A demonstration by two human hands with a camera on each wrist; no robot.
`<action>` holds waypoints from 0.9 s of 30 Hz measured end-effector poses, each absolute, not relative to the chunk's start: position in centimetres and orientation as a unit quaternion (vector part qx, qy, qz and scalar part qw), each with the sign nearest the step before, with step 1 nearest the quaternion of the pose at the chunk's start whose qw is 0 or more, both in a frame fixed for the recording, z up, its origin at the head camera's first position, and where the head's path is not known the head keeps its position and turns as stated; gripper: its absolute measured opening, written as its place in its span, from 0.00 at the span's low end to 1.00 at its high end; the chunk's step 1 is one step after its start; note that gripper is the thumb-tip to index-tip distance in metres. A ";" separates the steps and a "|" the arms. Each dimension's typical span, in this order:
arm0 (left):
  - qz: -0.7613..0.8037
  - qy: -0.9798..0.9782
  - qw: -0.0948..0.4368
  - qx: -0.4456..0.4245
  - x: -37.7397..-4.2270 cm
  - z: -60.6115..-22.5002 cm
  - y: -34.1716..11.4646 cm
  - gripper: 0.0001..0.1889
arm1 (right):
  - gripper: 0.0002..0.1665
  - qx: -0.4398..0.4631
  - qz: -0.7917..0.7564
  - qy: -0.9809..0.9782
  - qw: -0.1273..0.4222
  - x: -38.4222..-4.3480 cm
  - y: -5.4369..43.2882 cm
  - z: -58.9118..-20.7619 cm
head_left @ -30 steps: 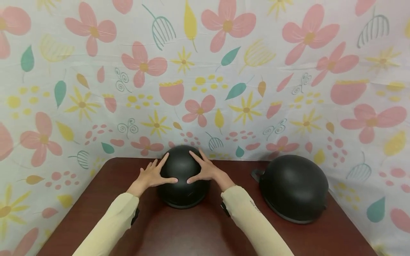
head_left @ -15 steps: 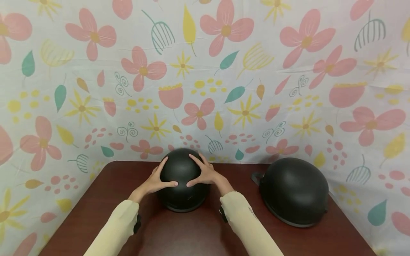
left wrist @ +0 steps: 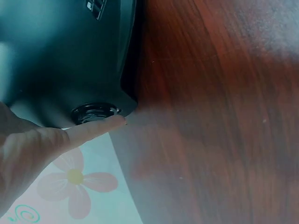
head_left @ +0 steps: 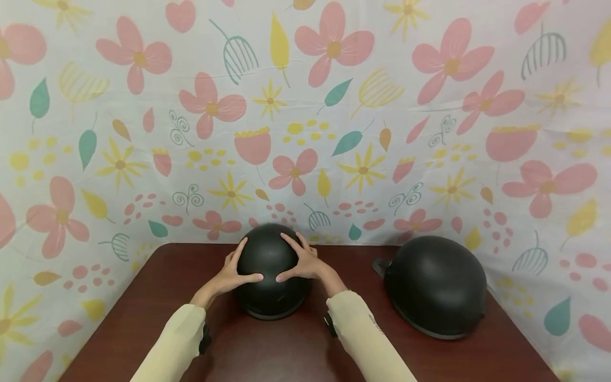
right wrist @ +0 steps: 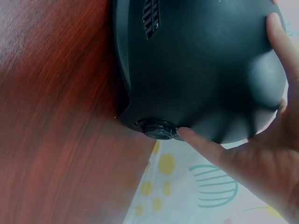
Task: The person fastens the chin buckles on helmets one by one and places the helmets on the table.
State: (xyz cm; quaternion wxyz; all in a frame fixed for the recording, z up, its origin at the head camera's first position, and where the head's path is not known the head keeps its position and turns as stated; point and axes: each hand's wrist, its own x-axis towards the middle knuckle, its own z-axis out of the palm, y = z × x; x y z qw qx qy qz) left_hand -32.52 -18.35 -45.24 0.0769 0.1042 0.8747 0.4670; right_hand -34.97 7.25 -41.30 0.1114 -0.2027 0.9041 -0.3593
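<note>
A glossy-dull black helmet (head_left: pixel 269 302) sits dome up on the dark red-brown table, near its back edge. My left hand (head_left: pixel 226 276) holds its left side and my right hand (head_left: pixel 307 264) its right side, the thumbs pointing at each other across the near face. Some fingers are hidden behind the dome. In the left wrist view, one digit lies beside a round side pivot (left wrist: pixel 96 112) low on the shell. The right wrist view shows a similar pivot (right wrist: pixel 159 128) near a fingertip, and a slotted vent (right wrist: pixel 151 18).
A second black helmet (head_left: pixel 436 286) stands to the right on the table (head_left: pixel 272 350), a dark strap or tab (head_left: pixel 379 267) sticking out on its left. A flower-patterned cloth (head_left: pixel 296 116) hangs close behind the back edge.
My left hand's outer fingers, spread out to the side earlier, have closed in toward the helmet. The head view has tilted up slightly. Neither helmet has visibly moved on the table.
</note>
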 end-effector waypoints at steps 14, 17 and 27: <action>0.527 0.841 0.054 0.111 -32.3 -47.1 -18.1 0.58 | 0.65 -0.196 -0.358 0.908 0.093 -34.4 7.5 -41.3; 0.531 0.839 0.044 0.110 -32.3 -47.2 -17.9 0.58 | 0.64 -0.193 -0.363 0.907 0.088 -34.4 7.6 -41.3; 0.546 0.832 0.053 0.083 -31.6 -47.1 -18.2 0.56 | 0.65 -0.192 -0.372 0.904 0.085 -34.2 7.3 -41.9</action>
